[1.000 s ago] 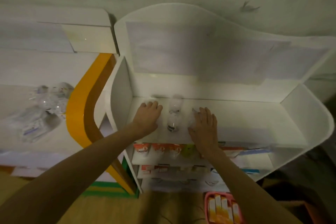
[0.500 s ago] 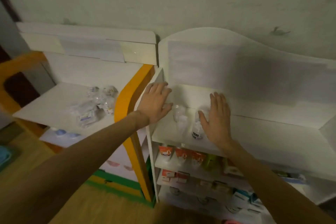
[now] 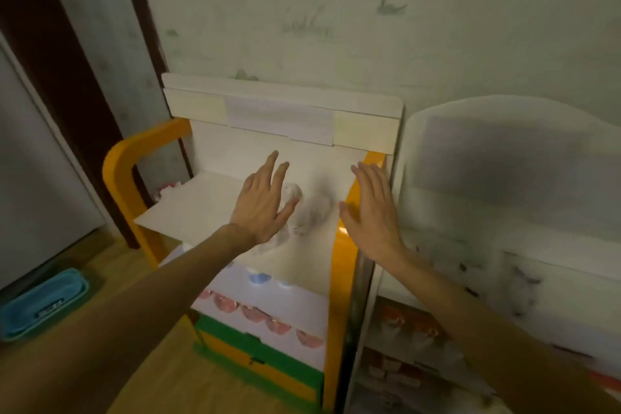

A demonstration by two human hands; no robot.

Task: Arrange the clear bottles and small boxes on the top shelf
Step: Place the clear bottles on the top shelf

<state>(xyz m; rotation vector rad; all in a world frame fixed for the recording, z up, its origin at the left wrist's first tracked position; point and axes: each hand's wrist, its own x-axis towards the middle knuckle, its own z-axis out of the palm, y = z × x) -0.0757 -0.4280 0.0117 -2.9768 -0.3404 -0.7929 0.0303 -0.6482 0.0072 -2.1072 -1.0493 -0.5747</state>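
Note:
A blurred heap of clear bottles and plastic wrap point(image 3: 311, 213) lies on the top shelf point(image 3: 201, 202) of the orange-framed unit. My left hand point(image 3: 263, 202) hovers over the heap's left side with fingers straight and spread, covering part of it. My right hand point(image 3: 371, 208) is also flat and holds nothing, above the orange side post point(image 3: 341, 272) just right of the heap. The white shelf unit point(image 3: 504, 178) stands to the right; motion blur hides what is on its top shelf.
Lower shelves of the orange unit hold blue-capped and red-lidded items point(image 3: 255, 312). The white unit's lower shelves carry small red and white packs point(image 3: 403, 329). A blue tray point(image 3: 43, 302) lies on the wooden floor at left, beside a dark door frame point(image 3: 67, 77).
The view and both hands have swung left, from the white unit's top shelf to the orange unit's top shelf. Both hands stay flat and hold nothing.

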